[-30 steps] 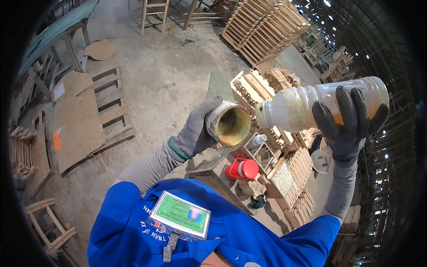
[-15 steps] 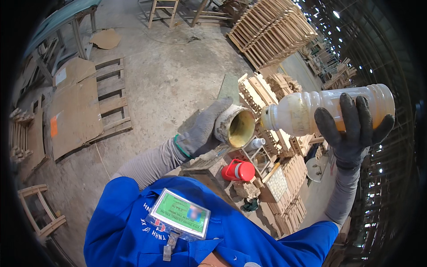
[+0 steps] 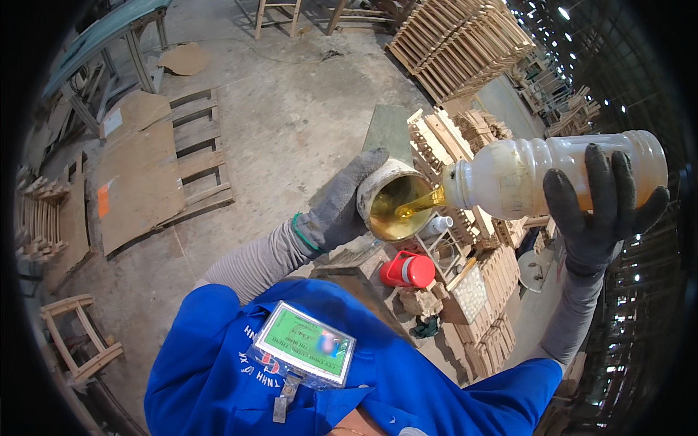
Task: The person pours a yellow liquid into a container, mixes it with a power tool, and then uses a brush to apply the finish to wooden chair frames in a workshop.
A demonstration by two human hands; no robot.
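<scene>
My left hand [image 3: 338,203], in a grey glove with a green cuff edge, is closed round a stained, whitish cup [image 3: 368,190] tipped so that its mouth faces right. My right hand [image 3: 600,214], also gloved in grey, grips a large clear plastic bottle [image 3: 512,178] lying almost level. The bottle's open neck points left, close to the cup's rim. A stream of yellow liquid [image 3: 422,204] runs from the neck into the cup, where some liquid has gathered. More amber liquid shows inside the bottle by my right fingers.
Beyond the cup are stacks of cut wooden pieces [image 3: 440,142]. Below it stand a red jug [image 3: 408,270] and a small white bottle [image 3: 438,225]. Flattened cardboard [image 3: 138,182] lies on a wooden pallet [image 3: 200,166] at left. A tall stack of wooden frames [image 3: 462,47] stands far off.
Yellow liquid now flows from the bottle into the cup; no stream showed before. Both hands, with cup and bottle, appear slightly further right in the picture, as does the whole background.
</scene>
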